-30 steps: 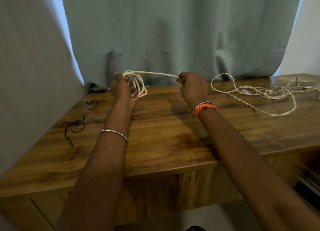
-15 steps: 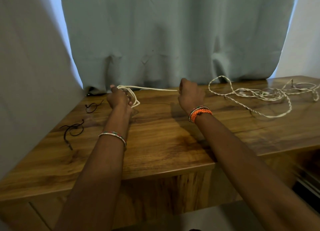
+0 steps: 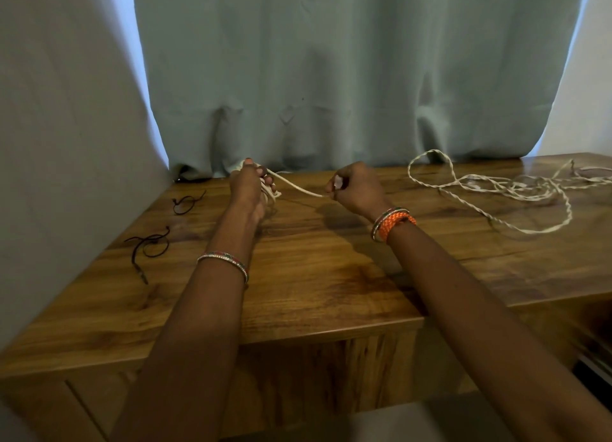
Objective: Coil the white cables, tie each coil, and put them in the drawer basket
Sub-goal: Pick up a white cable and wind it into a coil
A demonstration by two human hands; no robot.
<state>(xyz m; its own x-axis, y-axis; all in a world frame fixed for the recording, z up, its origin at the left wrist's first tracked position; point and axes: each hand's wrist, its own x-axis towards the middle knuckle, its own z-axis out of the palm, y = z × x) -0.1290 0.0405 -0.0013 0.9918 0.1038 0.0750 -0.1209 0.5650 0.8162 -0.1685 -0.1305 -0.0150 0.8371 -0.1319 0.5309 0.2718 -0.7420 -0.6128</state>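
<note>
My left hand (image 3: 249, 189) grips a small coil of white cable (image 3: 273, 193) above the back left of the wooden table (image 3: 314, 276). From the coil a taut strand (image 3: 298, 187) runs right to my right hand (image 3: 356, 189), which pinches its end between curled fingers. A second white cable (image 3: 516, 189), twisted and loose, lies tangled on the table's back right. The coil is mostly hidden behind my left hand. No drawer basket is in view.
Two dark tie cords lie on the table's left side, one (image 3: 185, 203) near the back and one (image 3: 149, 246) nearer me. A pale blue curtain (image 3: 331, 77) hangs along the table's back edge. A grey wall (image 3: 66, 143) bounds the left.
My right hand has dropped lower and turned, so the strand slopes down to it. The coil in my left hand looks tighter than a second ago.
</note>
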